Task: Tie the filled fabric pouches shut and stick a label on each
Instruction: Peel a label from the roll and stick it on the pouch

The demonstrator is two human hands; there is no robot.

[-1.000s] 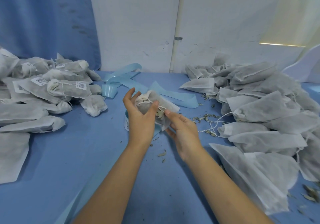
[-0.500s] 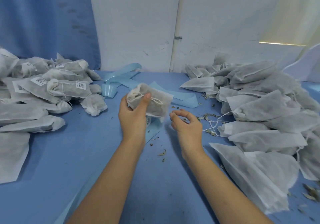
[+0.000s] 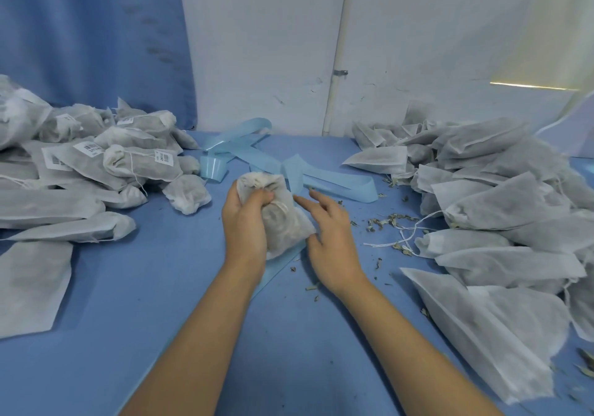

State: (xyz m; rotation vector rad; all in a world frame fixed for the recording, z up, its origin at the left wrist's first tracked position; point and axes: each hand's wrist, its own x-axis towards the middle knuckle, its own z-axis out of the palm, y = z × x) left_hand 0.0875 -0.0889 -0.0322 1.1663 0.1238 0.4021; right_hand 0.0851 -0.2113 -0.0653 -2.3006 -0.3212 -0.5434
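Sitting on the blue table (image 3: pixel 160 303) are two heaps: untied pouches (image 3: pixel 501 210) at right, tied & labelled ones (image 3: pixel 122 161) at left. Btwn them, mid-table, one pouch (image 3: pixel 289 226) is being worked. The left hand (image 3: pixel 244 226) is curling its grip tight round the gathered neck. The right hand (image 3: pixel 334 242) is lying w/ fingers straight against the pouch's right side, gripping nothing. Risks, IMO: can't tell if it's knotted yet, so a slackening left grip could be spilling herbs onto the crumbs (image 3: pixel 385 222) at right. Yanking the thin drawstring (image 3: pixel 281 206) could be snapping it.

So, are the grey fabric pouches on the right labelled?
No, the right pile is bare; white barcode labels show only on the left pile.
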